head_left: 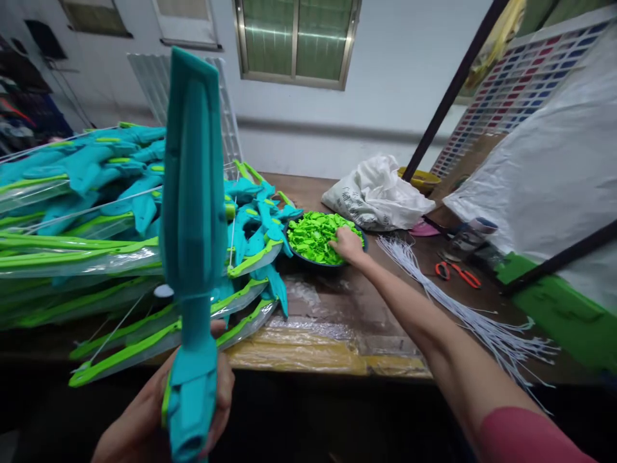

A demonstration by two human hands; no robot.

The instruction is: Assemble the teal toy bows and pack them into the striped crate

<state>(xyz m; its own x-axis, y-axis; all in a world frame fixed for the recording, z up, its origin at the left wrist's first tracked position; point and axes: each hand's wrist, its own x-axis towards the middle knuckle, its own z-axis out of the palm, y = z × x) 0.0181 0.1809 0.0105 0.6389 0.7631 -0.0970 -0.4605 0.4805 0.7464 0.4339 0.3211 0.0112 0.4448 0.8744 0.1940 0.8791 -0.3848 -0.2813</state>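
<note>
My left hand [159,411] is wrapped round the handle of a teal plastic toy crossbow body [193,212], held upright close to the camera. My right hand [346,244] is stretched far out and rests fingers-down in a dark bowl [357,239] heaped with small bright green plastic pieces [313,236]. Its fingers are curled into the pile; what they hold, if anything, is hidden.
A big heap of teal and green toy crossbows in clear bags [96,225] fills the table's left. A white sack [380,193], a bundle of white strings [463,308], orange scissors [456,273] and a tape roll [475,231] lie to the right on the brown table [337,321].
</note>
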